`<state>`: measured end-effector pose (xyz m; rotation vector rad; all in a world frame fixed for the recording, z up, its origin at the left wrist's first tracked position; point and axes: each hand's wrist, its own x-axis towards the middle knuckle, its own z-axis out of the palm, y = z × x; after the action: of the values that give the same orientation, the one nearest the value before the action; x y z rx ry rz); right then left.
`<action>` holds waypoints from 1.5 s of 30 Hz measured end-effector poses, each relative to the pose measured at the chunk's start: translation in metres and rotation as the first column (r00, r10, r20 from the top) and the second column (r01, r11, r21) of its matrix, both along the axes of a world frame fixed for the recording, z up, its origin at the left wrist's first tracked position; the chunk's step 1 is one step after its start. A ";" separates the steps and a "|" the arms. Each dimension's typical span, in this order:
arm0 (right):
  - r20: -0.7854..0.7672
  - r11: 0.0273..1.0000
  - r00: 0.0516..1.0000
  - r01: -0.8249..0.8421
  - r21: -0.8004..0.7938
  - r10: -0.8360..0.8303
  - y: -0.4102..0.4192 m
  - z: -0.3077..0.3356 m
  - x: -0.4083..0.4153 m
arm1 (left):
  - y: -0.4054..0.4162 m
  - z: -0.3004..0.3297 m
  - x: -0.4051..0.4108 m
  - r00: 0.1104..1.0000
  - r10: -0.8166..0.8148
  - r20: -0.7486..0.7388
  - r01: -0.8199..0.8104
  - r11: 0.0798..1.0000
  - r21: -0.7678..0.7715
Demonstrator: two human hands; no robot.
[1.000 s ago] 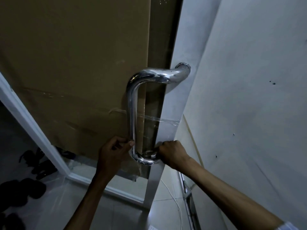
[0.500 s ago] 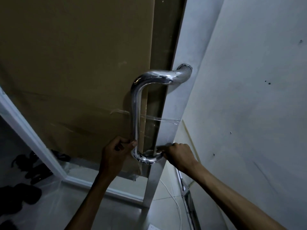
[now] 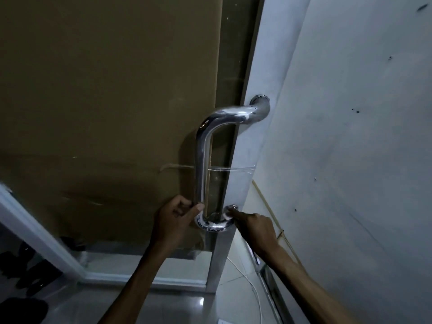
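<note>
A chrome pull handle (image 3: 201,164) is fixed to the metal edge of a glass door (image 3: 236,66); brown cardboard (image 3: 105,90) covers the glass behind it. My left hand (image 3: 174,222) grips the handle's lower bend, thumb pressed on the bar. My right hand (image 3: 256,228) is just right of the handle's lower mount (image 3: 232,208), with its outstretched index finger touching the mount and its other fingers curled. A strip of clear tape (image 3: 233,170) crosses from the cardboard to the door edge behind the bar.
A pale wall (image 3: 350,136) with small dark marks stands close on the right. A white door frame (image 3: 35,230) slants at lower left, with dark shoes (image 3: 28,284) on the floor beyond it. A thin white cable (image 3: 254,291) lies on the tiles below.
My right hand has let go of the handle's lower end and drawn back to the right, leaving only its index finger on the mount. My left hand keeps its grip. The view has tilted slightly.
</note>
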<state>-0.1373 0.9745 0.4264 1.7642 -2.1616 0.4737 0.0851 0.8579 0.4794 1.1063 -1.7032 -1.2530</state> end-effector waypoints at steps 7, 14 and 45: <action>0.132 0.984 0.978 0.170 -0.046 -0.162 0.017 -0.022 0.026 | -0.005 -0.006 0.006 0.993 -0.103 -0.063 0.099 0.993 -0.065; 0.075 0.988 0.988 0.137 -0.065 -0.133 0.024 -0.027 0.058 | -0.009 -0.010 0.008 0.982 -0.162 -0.094 0.155 0.985 -0.079; 0.374 0.968 0.928 0.089 -0.235 0.005 0.024 -0.058 0.092 | -0.024 -0.010 0.009 0.968 -0.231 -0.097 0.225 0.972 -0.074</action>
<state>-0.0454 0.9980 0.3686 1.5849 -2.2513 1.0964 0.0937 0.8336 0.4695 0.8098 -1.8148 -1.3630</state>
